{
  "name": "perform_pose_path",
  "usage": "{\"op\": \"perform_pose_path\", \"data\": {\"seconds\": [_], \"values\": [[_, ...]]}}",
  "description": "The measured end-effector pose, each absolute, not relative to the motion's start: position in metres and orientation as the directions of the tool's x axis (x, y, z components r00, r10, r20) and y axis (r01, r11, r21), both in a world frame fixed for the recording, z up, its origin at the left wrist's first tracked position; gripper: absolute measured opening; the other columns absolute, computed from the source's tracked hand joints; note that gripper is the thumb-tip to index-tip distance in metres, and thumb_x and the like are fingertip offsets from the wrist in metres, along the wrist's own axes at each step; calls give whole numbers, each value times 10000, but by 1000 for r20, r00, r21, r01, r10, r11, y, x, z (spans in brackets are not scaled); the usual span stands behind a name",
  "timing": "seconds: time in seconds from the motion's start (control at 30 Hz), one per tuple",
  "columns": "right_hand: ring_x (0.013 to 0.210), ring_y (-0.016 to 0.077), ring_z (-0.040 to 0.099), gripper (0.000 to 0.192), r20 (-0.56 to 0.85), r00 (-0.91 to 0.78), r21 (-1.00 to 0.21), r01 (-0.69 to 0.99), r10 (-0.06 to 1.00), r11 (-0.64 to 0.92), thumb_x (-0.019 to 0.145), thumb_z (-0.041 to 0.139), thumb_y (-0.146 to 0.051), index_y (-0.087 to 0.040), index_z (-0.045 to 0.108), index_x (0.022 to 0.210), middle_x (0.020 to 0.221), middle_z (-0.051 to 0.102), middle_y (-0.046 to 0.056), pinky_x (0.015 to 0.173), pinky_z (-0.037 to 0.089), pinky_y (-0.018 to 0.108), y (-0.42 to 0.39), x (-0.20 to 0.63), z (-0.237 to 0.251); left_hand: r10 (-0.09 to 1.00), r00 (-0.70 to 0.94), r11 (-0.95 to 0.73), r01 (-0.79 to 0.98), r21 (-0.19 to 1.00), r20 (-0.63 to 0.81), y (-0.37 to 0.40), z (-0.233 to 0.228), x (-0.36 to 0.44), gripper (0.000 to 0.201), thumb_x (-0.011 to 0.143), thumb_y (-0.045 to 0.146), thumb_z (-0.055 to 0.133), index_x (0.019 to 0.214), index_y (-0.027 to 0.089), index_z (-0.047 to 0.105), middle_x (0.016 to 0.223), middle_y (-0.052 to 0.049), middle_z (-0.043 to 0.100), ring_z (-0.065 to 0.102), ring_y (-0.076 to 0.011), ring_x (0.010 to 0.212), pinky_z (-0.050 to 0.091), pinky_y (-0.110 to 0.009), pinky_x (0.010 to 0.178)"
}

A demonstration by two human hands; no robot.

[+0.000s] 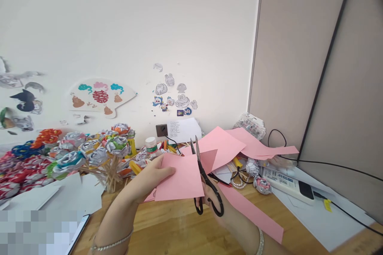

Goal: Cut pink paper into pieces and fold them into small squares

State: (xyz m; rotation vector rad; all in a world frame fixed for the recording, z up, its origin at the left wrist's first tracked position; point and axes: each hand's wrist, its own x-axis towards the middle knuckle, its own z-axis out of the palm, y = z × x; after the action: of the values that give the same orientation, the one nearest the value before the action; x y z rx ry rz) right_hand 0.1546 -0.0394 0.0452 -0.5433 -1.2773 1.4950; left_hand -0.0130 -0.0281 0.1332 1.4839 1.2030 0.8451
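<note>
My left hand (155, 174) grips a pink sheet of paper (181, 181), its thumb lying on the front face. In my right hand (211, 199) are black-handled scissors (204, 173), with the blades pointing away from me and slightly apart. They stand at the right edge of the held sheet, which partly hides my right fingers. Behind the blades lie larger pink sheets (223, 145), spread over the clutter. A long pink strip (254, 212) slants across the table beneath my right forearm.
Paper flowers on sticks (115, 147) crowd the left side, near white sheets (80, 193). A small white-capped bottle (151, 145) stands at the back. To the right are a white power strip (284, 183), cables and a crumpled paper flower (262, 185). The wooden table (167, 227) meets a wall behind.
</note>
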Motion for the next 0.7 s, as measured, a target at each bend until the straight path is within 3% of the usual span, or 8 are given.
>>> {"op": "perform_pose_path", "data": {"seconds": [0.3,0.5,0.7], "values": [[454,99,432,301,290,-342,-896,-425,894,128,711,554,-479,-202,543,827,539,468,-23,405,372,206,-36,155,34,964,259,-33,337,941,-59,-30,134,-10,264,652,259,550,892,166,492,724,12,566,576,-157,659,412,-222,501],[432,87,391,287,218,-298,-906,-415,929,79,725,525,-488,-207,540,785,518,400,-37,384,360,198,-36,151,37,947,304,-20,382,924,-105,-30,132,-12,160,682,247,485,824,184,445,552,75,485,428,-69,393,271,-164,330],[420,85,391,313,217,-322,-911,-406,921,72,723,515,-503,-207,528,823,529,405,-41,373,347,202,-35,152,35,943,319,-34,378,925,-96,-30,130,-12,146,693,250,476,818,187,436,548,74,479,422,-63,389,262,-154,313]]}}
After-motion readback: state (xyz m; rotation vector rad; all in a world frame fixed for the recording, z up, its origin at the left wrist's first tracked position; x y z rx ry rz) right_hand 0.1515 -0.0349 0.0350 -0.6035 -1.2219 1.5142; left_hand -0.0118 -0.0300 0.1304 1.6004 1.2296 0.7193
